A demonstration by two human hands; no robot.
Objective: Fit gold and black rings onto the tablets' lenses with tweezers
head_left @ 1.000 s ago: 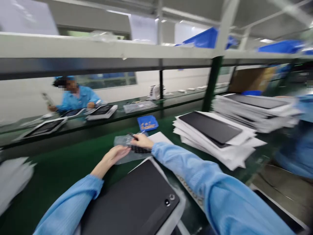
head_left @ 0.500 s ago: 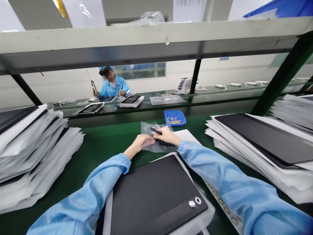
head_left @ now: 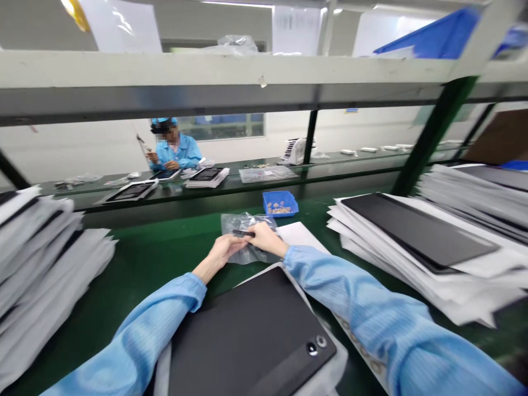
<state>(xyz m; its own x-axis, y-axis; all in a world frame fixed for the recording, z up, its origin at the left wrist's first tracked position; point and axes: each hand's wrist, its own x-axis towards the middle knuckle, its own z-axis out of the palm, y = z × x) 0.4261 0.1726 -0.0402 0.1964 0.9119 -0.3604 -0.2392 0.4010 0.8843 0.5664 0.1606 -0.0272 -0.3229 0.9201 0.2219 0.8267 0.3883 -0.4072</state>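
Note:
A slim black pen-like tool (head_left: 243,233) is held in my right hand (head_left: 264,236), its fingers closed round it above a clear plastic bag (head_left: 231,221). Close on the left, the fingers of my left hand (head_left: 220,250) are drawn together at the bag's near edge; what they pinch is too small to make out. Nearer to me lies a flat black panel (head_left: 239,324) on white sheeting, with two round openings or rings (head_left: 316,345) by its lower right corner. A white strip (head_left: 303,236) runs partly under my right sleeve.
Beyond the bag sits a blue bin (head_left: 280,204) of small gold-coloured rings. Panels interleaved with white sheets are stacked at left (head_left: 45,286) and right (head_left: 416,231). A shelf beam (head_left: 206,71) spans overhead. A co-worker in blue (head_left: 175,148) sits across the bench.
My view has turned slightly right, shifting the scene leftward. My hands have come closer together over the bag, and the black tool now lies flatter.

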